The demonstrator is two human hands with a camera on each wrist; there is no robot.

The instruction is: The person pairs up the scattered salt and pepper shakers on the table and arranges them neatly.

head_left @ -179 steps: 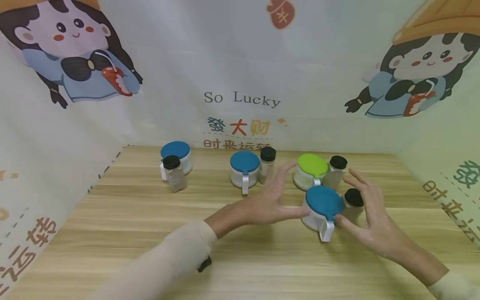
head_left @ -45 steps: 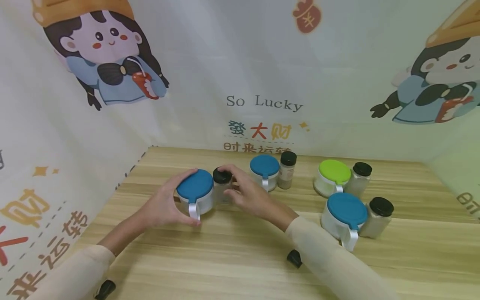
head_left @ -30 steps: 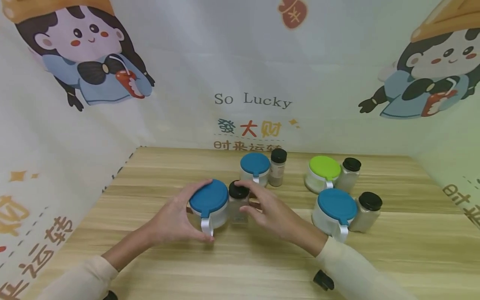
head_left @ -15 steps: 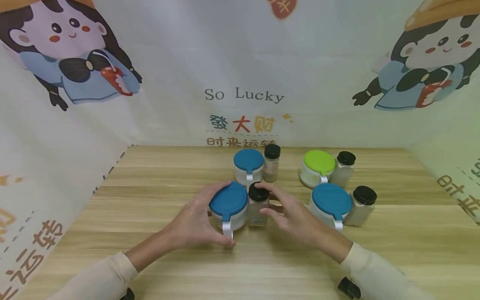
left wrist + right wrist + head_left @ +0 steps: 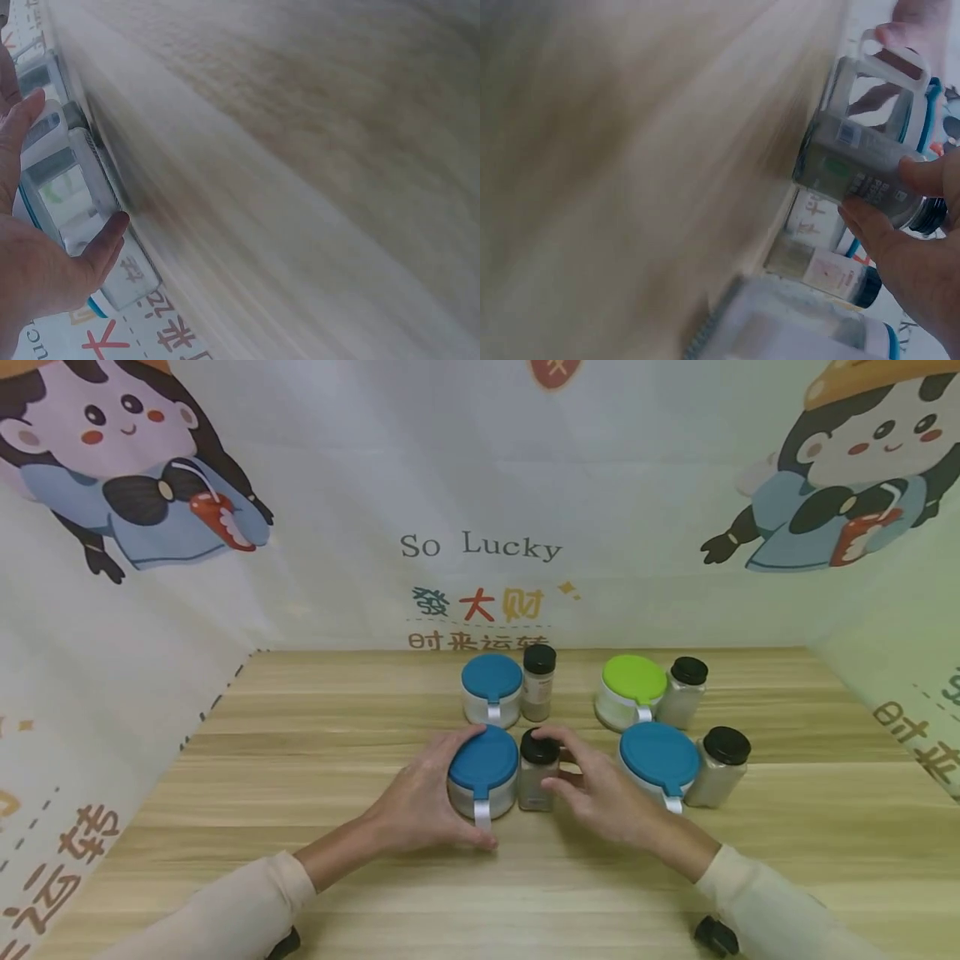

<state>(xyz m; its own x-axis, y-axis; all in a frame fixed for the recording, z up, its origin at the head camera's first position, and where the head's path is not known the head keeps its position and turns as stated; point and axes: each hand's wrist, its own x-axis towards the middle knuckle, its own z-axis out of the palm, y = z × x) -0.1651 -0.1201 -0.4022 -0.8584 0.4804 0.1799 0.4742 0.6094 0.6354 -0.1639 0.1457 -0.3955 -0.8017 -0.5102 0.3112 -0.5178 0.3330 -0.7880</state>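
My left hand [image 5: 420,797] curls round a squat glass seasoning jar [image 5: 484,760] with a blue lid and white handle, its thumb near the handle. In the left wrist view, the fingers of the left hand [image 5: 45,259] lie along the jar's clear side. My right hand [image 5: 611,789] grips a square spice bottle [image 5: 536,785] with a black cap, fingers at the cap and thumb lower on its side. A label shows on the spice bottle [image 5: 855,165] in the right wrist view. Jar and bottle stand upright side by side at the table's middle.
Behind them stand another blue-lidded jar [image 5: 491,678] and a round spice bottle [image 5: 538,685]. To the right are a green-lidded jar [image 5: 633,681], a blue-lidded jar [image 5: 660,756] and two black-capped bottles, the nearer bottle [image 5: 720,768] at front. A printed cloth [image 5: 337,568] hangs behind the table.
Six seconds ago both hands were at the right front pair, with this jar and bottle at back left. Since then, both hands have brought them rightward and forward, in front of the middle pair.
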